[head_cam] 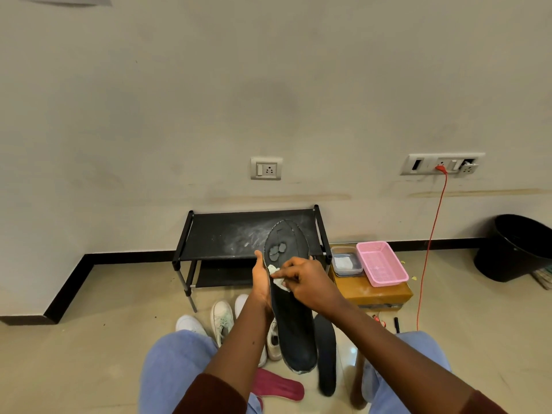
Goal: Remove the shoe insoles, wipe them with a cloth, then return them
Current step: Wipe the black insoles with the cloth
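Note:
A long dark insole (pixel 291 318) with grey worn patches near its toe is held up in front of me, toe pointing away. My left hand (pixel 262 282) grips its left edge at mid length. My right hand (pixel 304 283) pinches a small white cloth (pixel 276 276) and presses it onto the insole's upper surface. A second dark insole (pixel 326 354) lies on the floor to the right, and a red insole (pixel 276 385) lies on the floor between my knees. White shoes (pixel 222 319) stand on the floor below my hands, partly hidden by my left arm.
A low black shoe rack (pixel 227 234) stands against the wall. To its right a yellow box (pixel 376 292) carries a pink basket (pixel 380 264) and a clear container (pixel 346 261). A black bin (pixel 516 249) sits far right, and a red cable (pixel 430 243) hangs from a wall socket.

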